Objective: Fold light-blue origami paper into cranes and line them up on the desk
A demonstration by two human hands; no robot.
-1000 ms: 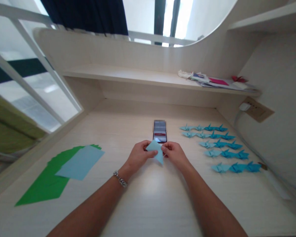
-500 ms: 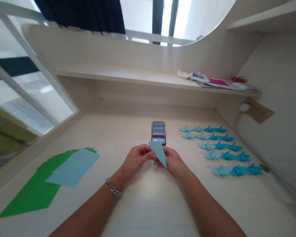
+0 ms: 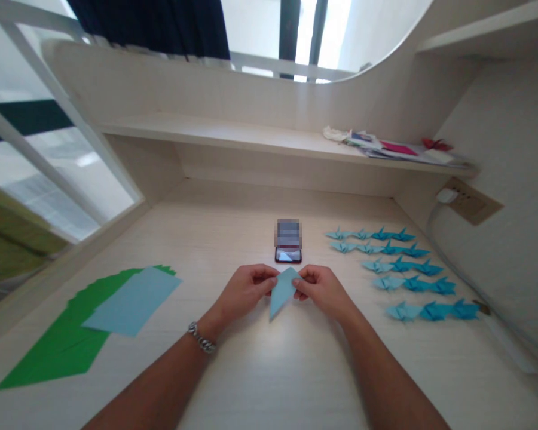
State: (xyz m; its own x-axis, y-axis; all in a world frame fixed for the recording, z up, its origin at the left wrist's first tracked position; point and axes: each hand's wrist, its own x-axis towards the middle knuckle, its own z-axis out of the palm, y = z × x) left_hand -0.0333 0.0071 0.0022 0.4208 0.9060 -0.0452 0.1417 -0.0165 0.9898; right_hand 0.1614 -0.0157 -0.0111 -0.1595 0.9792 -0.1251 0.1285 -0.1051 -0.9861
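Observation:
A folded piece of light blue origami paper (image 3: 282, 292), kite-shaped with a long point towards me, is held between both hands above the desk. My left hand (image 3: 251, 288) pinches its left edge between thumb and fingers. On the other side my right hand (image 3: 319, 288) grips the right edge, thumb on top. Just beyond the paper lies a phone (image 3: 289, 255), its screen mostly blurred out. Folded blue paper cranes (image 3: 402, 267) sit in several rows to the right, running from pale to deeper blue.
On the left, a light blue sheet (image 3: 137, 300) lies over a fanned stack of green paper (image 3: 58, 349). A shelf (image 3: 233, 138) spans the back, with papers (image 3: 397, 147) at its right. A white cable (image 3: 448, 254) runs from the wall socket (image 3: 473, 201) down the right side.
The folded paper has been turned, so its long point now aims down and to the left instead of down and to the right. Both hands have shifted their hold on its edges.

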